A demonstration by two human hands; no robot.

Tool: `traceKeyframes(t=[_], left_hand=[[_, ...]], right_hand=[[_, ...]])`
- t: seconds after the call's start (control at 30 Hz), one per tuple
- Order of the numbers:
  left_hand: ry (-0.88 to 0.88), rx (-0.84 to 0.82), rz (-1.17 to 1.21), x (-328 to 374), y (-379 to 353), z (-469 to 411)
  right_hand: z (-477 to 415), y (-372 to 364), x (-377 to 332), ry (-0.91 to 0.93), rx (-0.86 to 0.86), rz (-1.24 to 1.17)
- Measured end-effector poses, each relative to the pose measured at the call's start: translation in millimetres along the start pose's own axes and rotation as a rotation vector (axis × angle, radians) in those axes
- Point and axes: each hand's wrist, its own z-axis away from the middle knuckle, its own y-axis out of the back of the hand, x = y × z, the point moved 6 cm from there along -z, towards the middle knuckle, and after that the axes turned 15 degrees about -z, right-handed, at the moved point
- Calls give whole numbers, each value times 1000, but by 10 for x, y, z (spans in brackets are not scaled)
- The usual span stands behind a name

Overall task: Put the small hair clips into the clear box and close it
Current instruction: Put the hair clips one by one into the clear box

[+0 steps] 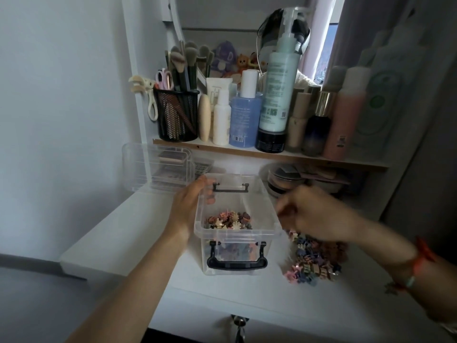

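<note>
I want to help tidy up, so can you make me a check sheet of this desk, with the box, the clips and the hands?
Surface: white desk, with a key at its front edge.
Job's things: clear box is open with some hair clips inside; clip pile on the desk to its right; clear lid-like piece at back left.
Clutter: shelf with bottles and a brush cup.
Hands: left hand grips the box's left rim; right hand is blurred above the pile, grip unclear.
Cables: nothing seen.
Surroundings: mirror behind the shelf.
</note>
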Motion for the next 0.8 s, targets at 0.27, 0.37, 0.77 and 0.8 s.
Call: traceKeyframes(t=[0.27,0.37,0.77,0.8], left_hand=[[-1,-8,11,-4,2,-10],[-14,-6,5,-7,8,-9],[-10,-13,4,-6,-2,16],[-10,-13,10,-6,-2,14]], right_hand=[[29,298,-257,140,151,-236],[139,186,-194,86,-15,-193],[357,-260,1,58,-303,147],[321,-167,-9,58,-247,134]])
